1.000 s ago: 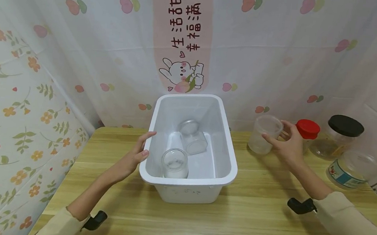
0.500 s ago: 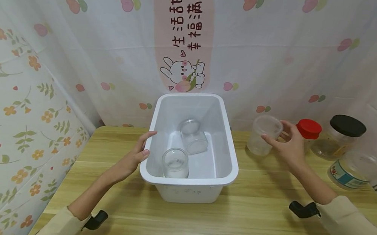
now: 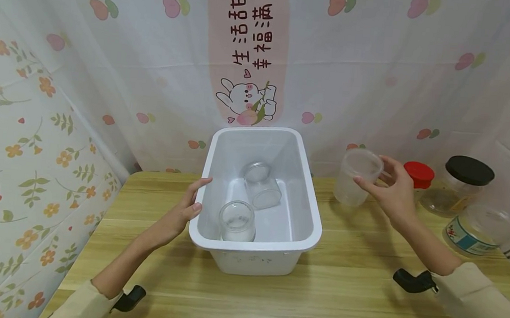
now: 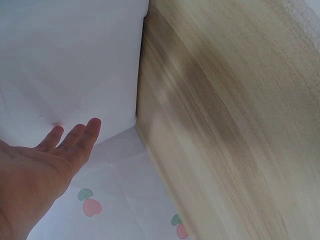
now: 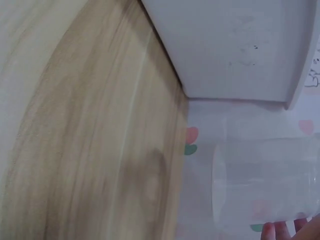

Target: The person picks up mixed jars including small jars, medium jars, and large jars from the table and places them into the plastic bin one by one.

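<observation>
My right hand (image 3: pixel 392 192) grips a frosted clear jar (image 3: pixel 356 176) by its right side, thumb in front and fingers behind. In the right wrist view the jar (image 5: pixel 262 182) hangs a little above the table, its open mouth out of sight; only fingertips (image 5: pixel 281 230) show there. My left hand (image 3: pixel 185 213) rests at the left rim of a white plastic tub (image 3: pixel 310 210), thumb and a finger touching the rim. In the left wrist view its other fingers (image 4: pixel 75 142) lie straight beside the outer wall. Two clear jars are inside the tub, one upright (image 3: pixel 237 224), one lying tilted (image 3: pixel 261 185).
To the right stand a red-lidded jar (image 3: pixel 418 176), a black-lidded jar (image 3: pixel 457 186) and a clear jar with a blue label (image 3: pixel 476 231). The wooden table (image 3: pixel 241 306) ends at a patterned curtain (image 3: pixel 160 93) behind the tub; another curtain hangs at left.
The frosted jar has risen slightly off the table in my right hand. The left hand and the tub have stayed in place.
</observation>
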`<state>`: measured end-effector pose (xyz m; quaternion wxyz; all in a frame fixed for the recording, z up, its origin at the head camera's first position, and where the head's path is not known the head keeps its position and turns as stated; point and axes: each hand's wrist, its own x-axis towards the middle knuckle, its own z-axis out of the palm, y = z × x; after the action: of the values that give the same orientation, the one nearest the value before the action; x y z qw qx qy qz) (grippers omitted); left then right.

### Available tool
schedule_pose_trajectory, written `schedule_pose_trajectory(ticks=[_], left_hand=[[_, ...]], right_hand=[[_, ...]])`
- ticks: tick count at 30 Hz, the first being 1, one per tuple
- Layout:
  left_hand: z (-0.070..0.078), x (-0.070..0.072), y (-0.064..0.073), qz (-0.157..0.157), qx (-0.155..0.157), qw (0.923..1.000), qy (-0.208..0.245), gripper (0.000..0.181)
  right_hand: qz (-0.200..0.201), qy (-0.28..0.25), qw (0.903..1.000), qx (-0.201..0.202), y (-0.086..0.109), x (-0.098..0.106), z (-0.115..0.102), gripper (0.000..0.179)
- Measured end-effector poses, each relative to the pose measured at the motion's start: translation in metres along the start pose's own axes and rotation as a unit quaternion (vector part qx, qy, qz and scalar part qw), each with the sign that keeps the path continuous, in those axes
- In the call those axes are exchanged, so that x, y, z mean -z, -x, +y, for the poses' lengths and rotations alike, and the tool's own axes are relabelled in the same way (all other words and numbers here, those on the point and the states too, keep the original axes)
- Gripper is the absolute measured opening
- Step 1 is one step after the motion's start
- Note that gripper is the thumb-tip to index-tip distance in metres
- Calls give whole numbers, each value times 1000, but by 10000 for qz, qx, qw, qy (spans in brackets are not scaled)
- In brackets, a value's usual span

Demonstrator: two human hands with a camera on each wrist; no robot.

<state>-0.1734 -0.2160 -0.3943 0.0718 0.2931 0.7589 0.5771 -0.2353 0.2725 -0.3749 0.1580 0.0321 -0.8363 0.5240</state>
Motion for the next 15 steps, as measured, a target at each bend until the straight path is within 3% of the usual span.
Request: schedule_pose_trajectory(ticks=[15], left_hand=[[0, 0, 0, -22, -46, 10000, -27, 58]], right_hand=[[-62, -207, 9993, 319, -3, 0, -19, 79]])
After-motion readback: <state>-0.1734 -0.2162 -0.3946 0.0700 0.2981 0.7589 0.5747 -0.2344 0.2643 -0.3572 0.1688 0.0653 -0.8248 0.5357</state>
